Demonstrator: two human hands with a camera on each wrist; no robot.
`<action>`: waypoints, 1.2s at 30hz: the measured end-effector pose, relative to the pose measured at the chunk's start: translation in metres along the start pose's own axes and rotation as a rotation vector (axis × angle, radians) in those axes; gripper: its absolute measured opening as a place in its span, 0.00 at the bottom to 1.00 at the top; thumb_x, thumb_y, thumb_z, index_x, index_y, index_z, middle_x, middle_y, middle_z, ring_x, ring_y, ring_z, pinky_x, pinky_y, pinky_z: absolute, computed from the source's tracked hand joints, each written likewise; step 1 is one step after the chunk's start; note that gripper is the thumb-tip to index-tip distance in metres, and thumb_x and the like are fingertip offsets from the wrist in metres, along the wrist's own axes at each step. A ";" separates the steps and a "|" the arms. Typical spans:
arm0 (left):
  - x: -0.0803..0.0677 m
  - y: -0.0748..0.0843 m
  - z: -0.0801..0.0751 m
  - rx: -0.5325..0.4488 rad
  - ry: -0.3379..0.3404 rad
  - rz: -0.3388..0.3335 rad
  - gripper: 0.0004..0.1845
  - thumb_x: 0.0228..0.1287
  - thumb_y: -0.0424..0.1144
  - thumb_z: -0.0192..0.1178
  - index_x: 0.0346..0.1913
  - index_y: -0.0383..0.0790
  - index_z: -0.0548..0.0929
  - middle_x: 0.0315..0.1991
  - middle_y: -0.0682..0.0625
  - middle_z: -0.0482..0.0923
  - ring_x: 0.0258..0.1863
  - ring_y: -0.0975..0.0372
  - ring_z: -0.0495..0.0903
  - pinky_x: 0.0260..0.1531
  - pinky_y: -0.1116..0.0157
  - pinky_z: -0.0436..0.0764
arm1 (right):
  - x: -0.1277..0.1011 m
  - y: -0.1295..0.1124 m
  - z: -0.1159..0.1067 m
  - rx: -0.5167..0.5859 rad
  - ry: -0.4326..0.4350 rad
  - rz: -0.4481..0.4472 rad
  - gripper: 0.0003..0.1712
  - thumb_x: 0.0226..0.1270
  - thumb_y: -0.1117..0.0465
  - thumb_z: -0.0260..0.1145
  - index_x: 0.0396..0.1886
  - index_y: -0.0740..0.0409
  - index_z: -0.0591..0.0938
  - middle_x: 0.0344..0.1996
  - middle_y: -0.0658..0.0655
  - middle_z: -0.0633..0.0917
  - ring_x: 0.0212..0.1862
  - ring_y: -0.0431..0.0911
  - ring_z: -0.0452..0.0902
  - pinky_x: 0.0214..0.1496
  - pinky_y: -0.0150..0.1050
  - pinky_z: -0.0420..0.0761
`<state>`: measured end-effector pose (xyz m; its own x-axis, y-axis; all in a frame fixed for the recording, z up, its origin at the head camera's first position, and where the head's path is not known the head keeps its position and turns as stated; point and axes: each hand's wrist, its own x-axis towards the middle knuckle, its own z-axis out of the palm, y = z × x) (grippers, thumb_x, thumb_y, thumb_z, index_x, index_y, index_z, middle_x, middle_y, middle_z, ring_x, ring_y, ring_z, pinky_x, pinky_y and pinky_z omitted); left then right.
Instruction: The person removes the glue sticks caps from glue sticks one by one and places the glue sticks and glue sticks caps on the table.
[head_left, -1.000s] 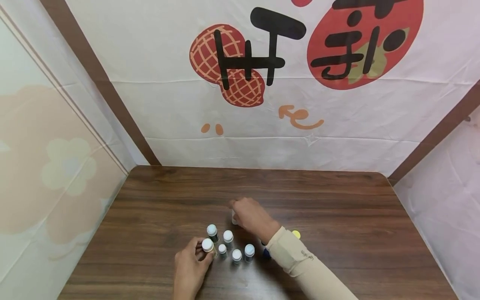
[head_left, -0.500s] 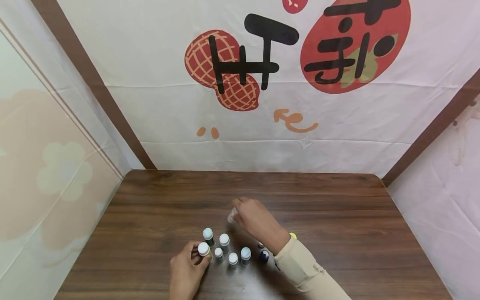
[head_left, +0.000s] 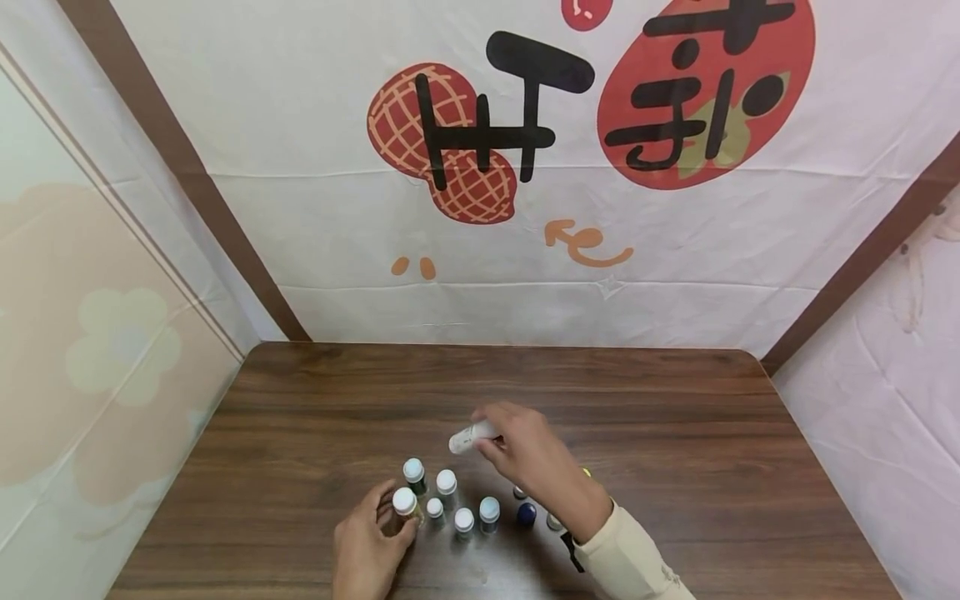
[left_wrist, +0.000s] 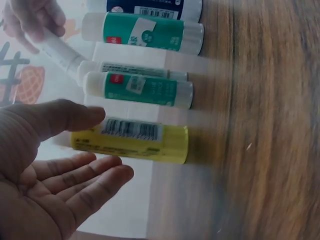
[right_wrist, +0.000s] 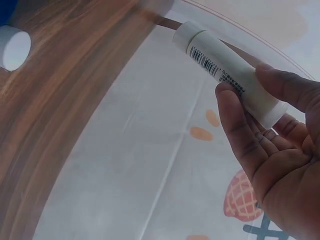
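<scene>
My right hand (head_left: 536, 458) pinches a white glue stick (head_left: 472, 437) between thumb and fingers, tilted and raised over the table. Its barcode label shows in the right wrist view, where the right hand (right_wrist: 285, 145) grips the glue stick (right_wrist: 230, 70) near one end. My left hand (head_left: 369, 537) is curved loosely around a standing yellow glue stick (left_wrist: 135, 142) with a white cap (head_left: 405, 500). In the left wrist view the thumb lies along one side of it and the relaxed fingers along the other. Whether they touch it is hard to tell.
Beside the yellow stick stand several white-capped glue sticks, among them a green-labelled one (left_wrist: 145, 32) and a smaller green one (left_wrist: 142, 90). Further right are a dark blue round top (head_left: 527, 514) and a yellow top (head_left: 587, 472), partly behind my right arm. A printed cloth (head_left: 360, 308) hangs behind the wooden table (head_left: 315, 417).
The right hand has lifted the white glue stick off the table, tipped it over and drawn back slightly to the right. My left hand stays around the yellow glue stick.
</scene>
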<state>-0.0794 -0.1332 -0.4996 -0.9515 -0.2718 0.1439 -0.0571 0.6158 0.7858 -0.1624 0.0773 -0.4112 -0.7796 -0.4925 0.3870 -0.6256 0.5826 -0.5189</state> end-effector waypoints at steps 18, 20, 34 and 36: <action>0.011 0.056 -0.015 0.105 0.197 0.456 0.34 0.28 0.32 0.81 0.49 0.35 0.83 0.47 0.42 0.83 0.47 0.49 0.81 0.44 0.54 0.78 | -0.016 -0.009 -0.021 0.074 0.038 0.059 0.16 0.58 0.63 0.72 0.46 0.61 0.81 0.39 0.54 0.84 0.34 0.40 0.82 0.34 0.29 0.81; 0.015 0.062 -0.009 0.105 0.188 0.495 0.34 0.28 0.32 0.81 0.48 0.34 0.83 0.47 0.42 0.83 0.47 0.50 0.81 0.44 0.55 0.79 | -0.016 -0.010 -0.022 0.088 0.042 0.056 0.17 0.59 0.63 0.72 0.47 0.61 0.81 0.40 0.54 0.84 0.34 0.40 0.81 0.34 0.30 0.81; 0.032 0.095 0.023 0.041 0.161 0.634 0.27 0.32 0.30 0.80 0.44 0.39 0.86 0.40 0.48 0.85 0.41 0.57 0.84 0.39 0.59 0.82 | -0.014 -0.018 -0.024 0.127 0.074 0.073 0.13 0.59 0.58 0.72 0.42 0.55 0.82 0.34 0.47 0.84 0.32 0.35 0.79 0.32 0.28 0.79; 0.033 0.097 0.024 0.030 0.170 0.632 0.26 0.33 0.28 0.80 0.43 0.40 0.86 0.39 0.49 0.85 0.40 0.57 0.84 0.38 0.59 0.82 | -0.014 -0.019 -0.024 0.146 0.072 0.098 0.13 0.59 0.57 0.72 0.41 0.55 0.82 0.32 0.46 0.84 0.30 0.34 0.79 0.31 0.28 0.79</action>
<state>-0.1233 -0.0648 -0.4335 -0.7438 0.0377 0.6674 0.4867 0.7149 0.5020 -0.1402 0.0888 -0.3887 -0.8399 -0.3875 0.3802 -0.5398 0.5225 -0.6600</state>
